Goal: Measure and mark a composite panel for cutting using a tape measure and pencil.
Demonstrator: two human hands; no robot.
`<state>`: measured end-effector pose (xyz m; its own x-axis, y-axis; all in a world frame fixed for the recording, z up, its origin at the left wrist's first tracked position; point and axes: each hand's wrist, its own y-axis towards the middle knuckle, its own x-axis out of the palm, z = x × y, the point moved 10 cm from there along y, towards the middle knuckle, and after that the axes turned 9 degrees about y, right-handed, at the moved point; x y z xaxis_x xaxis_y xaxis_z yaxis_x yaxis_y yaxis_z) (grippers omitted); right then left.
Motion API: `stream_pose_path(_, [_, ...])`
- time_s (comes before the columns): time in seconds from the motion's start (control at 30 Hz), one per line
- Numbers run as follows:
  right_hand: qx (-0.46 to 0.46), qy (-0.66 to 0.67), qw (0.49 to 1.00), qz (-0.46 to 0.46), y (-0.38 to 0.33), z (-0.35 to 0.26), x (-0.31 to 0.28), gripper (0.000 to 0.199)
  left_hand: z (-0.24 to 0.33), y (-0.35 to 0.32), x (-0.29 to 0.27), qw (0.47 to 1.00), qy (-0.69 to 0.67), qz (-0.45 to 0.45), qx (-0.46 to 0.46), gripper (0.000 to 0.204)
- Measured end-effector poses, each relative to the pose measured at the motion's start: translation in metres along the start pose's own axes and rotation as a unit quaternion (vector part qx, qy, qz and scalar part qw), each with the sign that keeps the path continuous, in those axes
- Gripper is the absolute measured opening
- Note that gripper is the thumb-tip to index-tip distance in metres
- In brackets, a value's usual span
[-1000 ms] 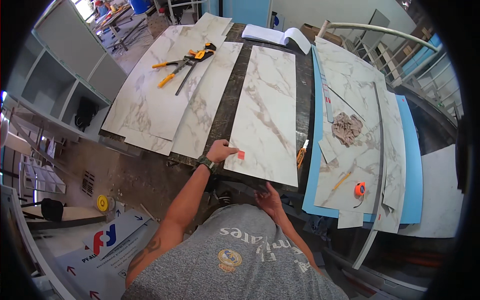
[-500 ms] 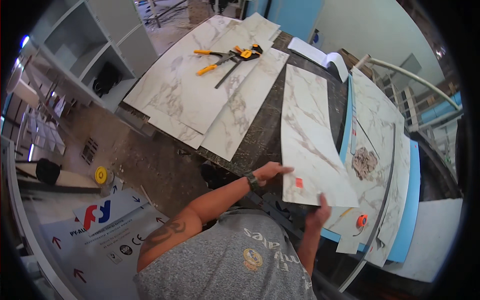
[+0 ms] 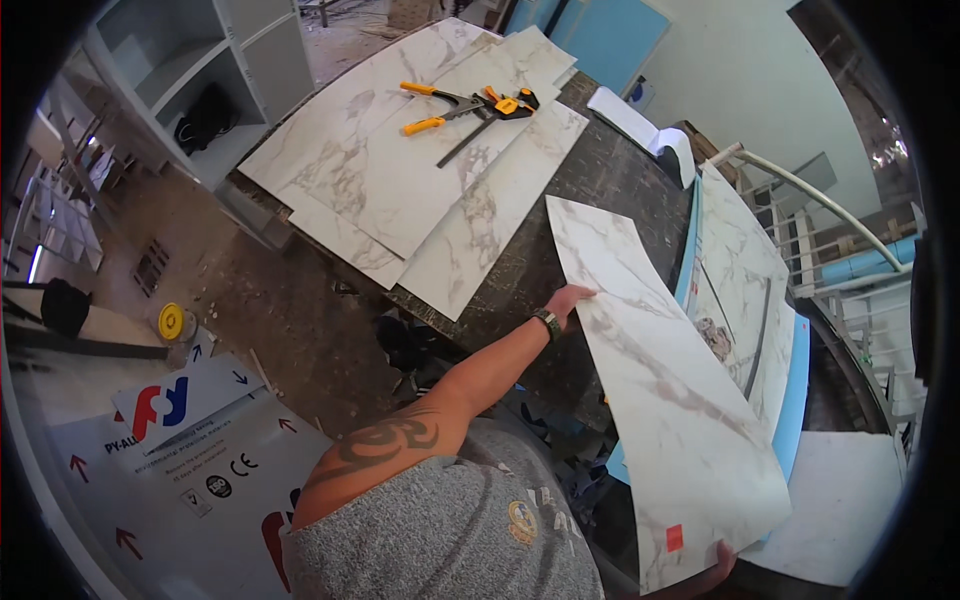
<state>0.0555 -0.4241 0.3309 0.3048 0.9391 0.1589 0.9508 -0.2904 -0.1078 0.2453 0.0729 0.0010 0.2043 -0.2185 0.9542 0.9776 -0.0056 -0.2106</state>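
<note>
Marble-look panel (image 3: 660,400): lifted off the dark worktable (image 3: 560,240), over its right edge
Left hand (image 3: 568,300): fingers gripping the panel's left edge
Right hand (image 3: 712,572): under the panel's near corner; finger state cannot be told
Yellow-handled tools (image 3: 470,108): on panels at the far-left corner

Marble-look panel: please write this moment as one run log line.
left hand: grips marble-look panel edge | right hand: holds its near end | panel: lifted, bending
</note>
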Motion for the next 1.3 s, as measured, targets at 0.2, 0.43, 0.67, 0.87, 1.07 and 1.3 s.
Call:
stream_pose_path(0.2, [-0.02, -0.05, 0.997, -0.058, 0.01, 0.007, -0.053, 0.065, 0.004, -0.043, 0.011, 0.993, 0.115, 0.017, 0.018, 0.033])
stream_pose_path(0.43, [-0.003, -0.073, 0.992, -0.105, 0.038, 0.021, -0.058, 0.063, 0.035, -0.115, 0.063, 0.993, 0.107, 0.019, 0.055, 0.027])
stream_pose_path(0.67, [0.011, -0.074, 0.986, -0.148, 0.084, 0.026, -0.004, 0.055, 0.073, -0.14, 0.05, 0.987, 0.092, 0.052, 0.12, 0.021])
stream_pose_path(0.87, [0.053, -0.099, 0.973, -0.203, 0.161, 0.113, 0.067, 0.044, 0.166, -0.165, -0.065, 0.86, 0.33, 0.147, 0.36, 0.013])
stream_pose_path(1.07, [0.108, -0.139, 0.951, -0.254, 0.195, 0.215, 0.194, 0.033, 0.175, -0.203, -0.104, 0.798, 0.424, 0.246, 0.351, 0.012])
stream_pose_path(1.3, [0.135, -0.144, 0.941, -0.275, 0.202, 0.242, 0.211, 0.033, 0.186, -0.24, -0.138, 0.701, 0.512, 0.376, 0.324, 0.012])
